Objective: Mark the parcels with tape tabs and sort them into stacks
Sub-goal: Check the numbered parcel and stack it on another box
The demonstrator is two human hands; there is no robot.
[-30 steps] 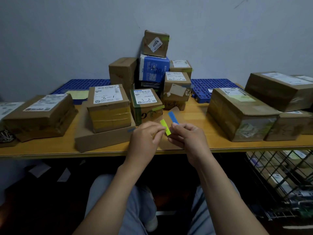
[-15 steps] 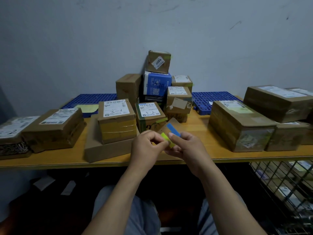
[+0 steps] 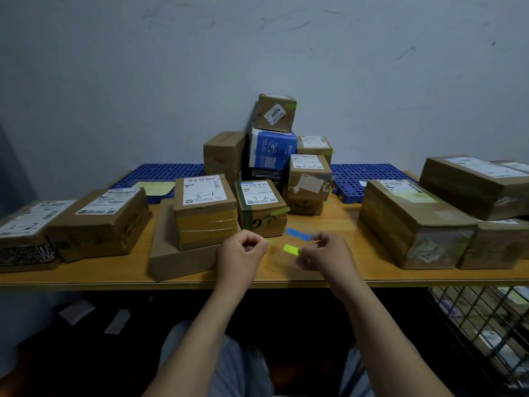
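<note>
Parcels (image 3: 97, 222) lie in a row across the table (image 3: 337, 224); the landmark is the parcel marked 3-1 (image 3: 206, 207), set on a flat carton (image 3: 177, 262). Left of it: two labelled parcels, side by side. Just right of it and nearer the viewer: the left hand (image 3: 243, 250), fingers curled; whether it pinches a scrap of tape cannot be told. Further right: a blue tab (image 3: 297, 234) above a yellow-green tab (image 3: 291, 249), both pinched at their right ends by the right hand (image 3: 323, 255). Far right of it: larger parcels (image 3: 412, 224). Step in hand, as judged: tabs readied for marking. The next move calls for freeing one tab and pressing it onto an unmarked parcel without the two tabs sticking together.
</note>
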